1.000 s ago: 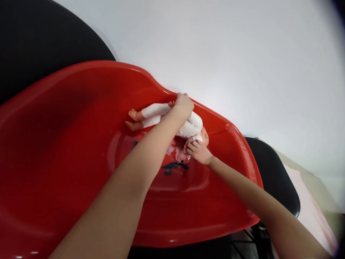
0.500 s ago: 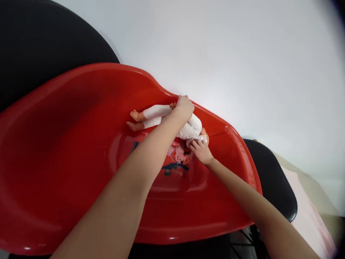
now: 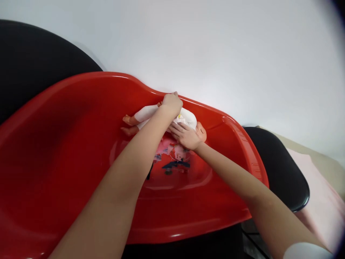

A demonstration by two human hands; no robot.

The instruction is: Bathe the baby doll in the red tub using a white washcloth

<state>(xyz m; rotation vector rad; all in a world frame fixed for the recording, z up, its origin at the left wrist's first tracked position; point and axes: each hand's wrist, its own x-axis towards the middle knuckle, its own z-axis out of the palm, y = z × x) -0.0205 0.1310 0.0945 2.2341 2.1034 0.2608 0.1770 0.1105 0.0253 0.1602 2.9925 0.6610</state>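
A baby doll (image 3: 190,118) in white, or with a white soft body, lies on its back in a red baby bathtub (image 3: 94,158), its head to the right and bare feet to the left. Fingers curled, my left hand (image 3: 173,102) is closed around the doll's far arm; the doll's small hand pokes out beside it. My right hand (image 3: 185,136) presses a small pale cloth (image 3: 180,119) with a yellow spot against the doll's chest. Most of that cloth is hidden under the fingers. My left forearm covers part of the doll's legs.
A colourful cartoon picture (image 3: 176,158) marks the tub's floor. Black chairs (image 3: 40,61) stand behind the tub at the left and at the right end (image 3: 285,169). Pink fabric (image 3: 318,187) lies at the far right. A white wall (image 3: 215,46) rises close behind.
My right hand has moved with the cloth from the doll's face or neck down to its chest, uncovering the head. My left hand keeps its hold; the view has shifted slightly.
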